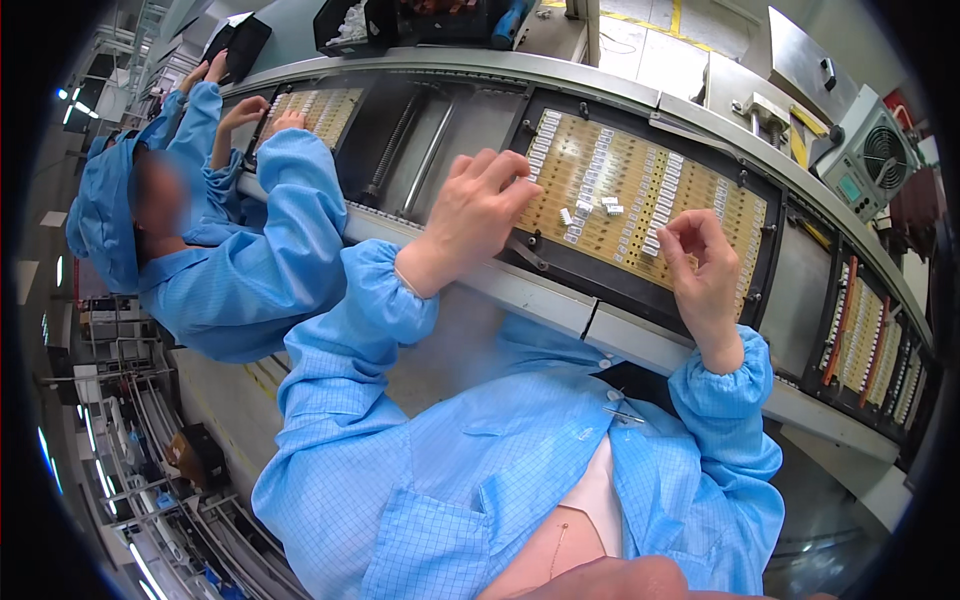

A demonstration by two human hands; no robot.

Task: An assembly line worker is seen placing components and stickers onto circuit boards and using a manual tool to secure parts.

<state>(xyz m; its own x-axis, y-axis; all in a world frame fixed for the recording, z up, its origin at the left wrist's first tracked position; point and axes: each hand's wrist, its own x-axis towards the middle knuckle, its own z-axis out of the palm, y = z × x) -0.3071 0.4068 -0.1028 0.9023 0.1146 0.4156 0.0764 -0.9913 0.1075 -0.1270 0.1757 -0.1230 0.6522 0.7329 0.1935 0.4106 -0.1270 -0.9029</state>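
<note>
A yellowish-brown circuit board panel (pixel 625 190) lies in a black frame (pixel 775 225) on the conveyor line. Rows of small white components run across it. Several loose white connectors (pixel 612 206) rest in a little group near its middle. At the panel's left end, my left hand (pixel 475 215) has thumb and fingers bent together by the white row; whatever is between the fingertips is hidden. Over the panel's near right part, my right hand (pixel 705 265) is closed in a pinch, and any small part in it is too small to name.
To my left a co-worker in blue (pixel 250 240) handles another panel (pixel 325 112) on the same line. Black bins (pixel 350 28) stand beyond the rail. A grey box with a fan (pixel 875 155) is at far right, and another loaded frame (pixel 870 340) sits further along the line.
</note>
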